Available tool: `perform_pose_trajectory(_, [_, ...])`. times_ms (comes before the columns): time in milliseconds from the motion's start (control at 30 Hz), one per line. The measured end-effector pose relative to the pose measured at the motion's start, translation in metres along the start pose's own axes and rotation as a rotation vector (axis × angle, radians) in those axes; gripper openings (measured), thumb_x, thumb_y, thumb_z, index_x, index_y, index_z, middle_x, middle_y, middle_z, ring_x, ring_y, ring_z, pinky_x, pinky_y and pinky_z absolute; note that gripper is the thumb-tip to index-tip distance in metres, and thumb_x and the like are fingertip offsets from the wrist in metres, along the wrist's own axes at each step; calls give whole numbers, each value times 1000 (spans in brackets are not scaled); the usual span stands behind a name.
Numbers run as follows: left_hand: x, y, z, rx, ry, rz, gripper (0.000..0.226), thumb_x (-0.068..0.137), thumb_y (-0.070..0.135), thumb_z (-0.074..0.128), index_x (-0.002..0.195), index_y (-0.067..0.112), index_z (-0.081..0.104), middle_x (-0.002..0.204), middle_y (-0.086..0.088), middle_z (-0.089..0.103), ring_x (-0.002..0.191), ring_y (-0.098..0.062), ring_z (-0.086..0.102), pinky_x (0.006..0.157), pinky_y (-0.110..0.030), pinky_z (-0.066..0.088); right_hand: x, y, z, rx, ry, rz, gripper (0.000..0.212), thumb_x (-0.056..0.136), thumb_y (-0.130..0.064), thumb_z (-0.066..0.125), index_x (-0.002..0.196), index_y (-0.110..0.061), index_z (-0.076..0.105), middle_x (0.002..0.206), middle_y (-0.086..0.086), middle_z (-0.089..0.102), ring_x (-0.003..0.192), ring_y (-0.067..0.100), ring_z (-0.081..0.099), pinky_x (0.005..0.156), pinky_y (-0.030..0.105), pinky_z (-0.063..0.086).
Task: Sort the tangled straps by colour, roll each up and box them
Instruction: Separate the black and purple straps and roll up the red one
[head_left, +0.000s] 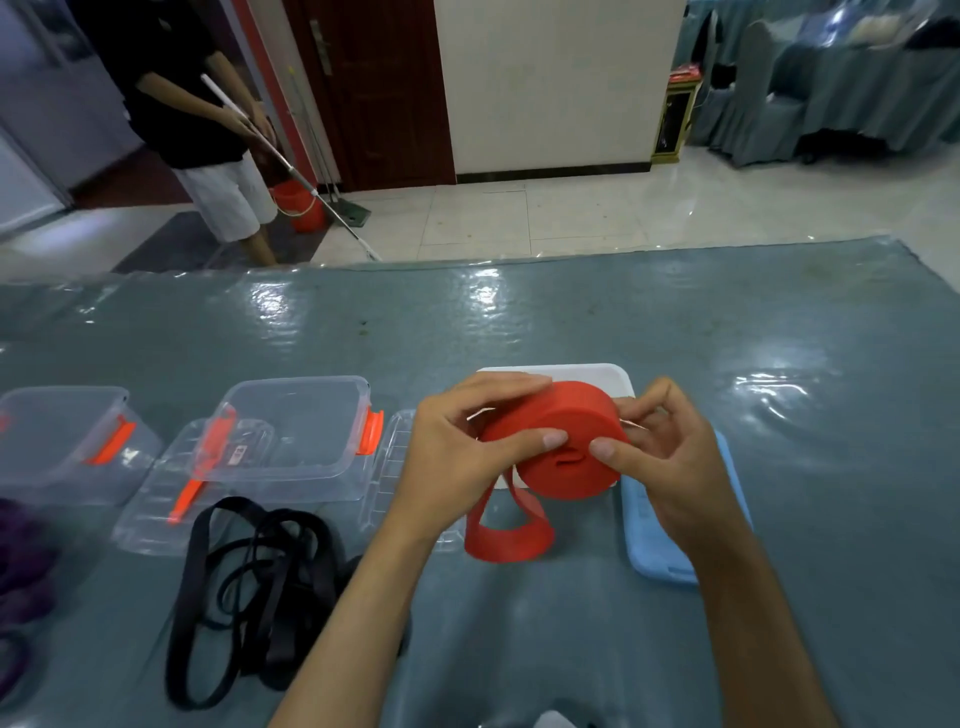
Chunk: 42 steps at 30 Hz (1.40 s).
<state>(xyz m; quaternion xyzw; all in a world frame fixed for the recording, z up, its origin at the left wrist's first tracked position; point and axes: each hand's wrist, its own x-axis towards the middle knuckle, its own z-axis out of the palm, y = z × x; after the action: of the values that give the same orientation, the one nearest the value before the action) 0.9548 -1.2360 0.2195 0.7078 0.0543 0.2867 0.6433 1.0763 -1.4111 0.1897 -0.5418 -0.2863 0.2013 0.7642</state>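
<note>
Red strap roll (558, 441) gripped by both hands above white box (618, 379).

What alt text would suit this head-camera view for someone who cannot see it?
Two hands, left and right, hold a nearly wound red roll above a white box, its loose tail on the table. Black straps lie tangled left, near clear boxes.
</note>
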Motion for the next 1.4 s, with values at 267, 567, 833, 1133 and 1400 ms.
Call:
perform_pose_trajectory(267, [6,-6,-12,-3,-62,-40,43,80,24,87,122,27,79,116,-6,71,113,-25,69,102,-33,54,3,7,11,70,55,-49,45,73,-43,96,108,-28,72,114,8,78,106,25,75,89,33,61])
perform_pose_trajectory(567, [3,-19,-14,-41,-45,-55,40,85,25,84,124,27,78,123,-4,69,118,-21,69,98,-32,57,10,3,18,-79,65,-97,49,79,-49,89,122,-32,72,118,10,77,107,27,75,88,34,62])
perform_pose_trajectory(833, [17,-18,-22,-38,60,-100,38,74,14,94,109,24,83,114,-1,80,110,-20,76,94,-30,60,19,13,12,-62,-29,86,46,73,-42,95,92,-21,59,111,14,77,98,32,78,77,39,63])
perform_pose_trajectory(1133, [15,-26,-37,57,-50,-123,34,86,21,84,121,21,80,118,-4,72,115,-23,69,99,-30,56,17,22,14,-81,0,82,23,83,-24,85,99,-25,69,117,14,75,105,33,76,83,45,63])
perform_pose_trajectory(1400, [6,-34,-39,-57,29,-185,28,79,24,91,106,23,84,118,-5,78,116,-21,73,99,-29,57,18,17,12,-113,-108,103,56,86,-36,81,138,-33,62,118,9,76,106,32,76,85,40,64])
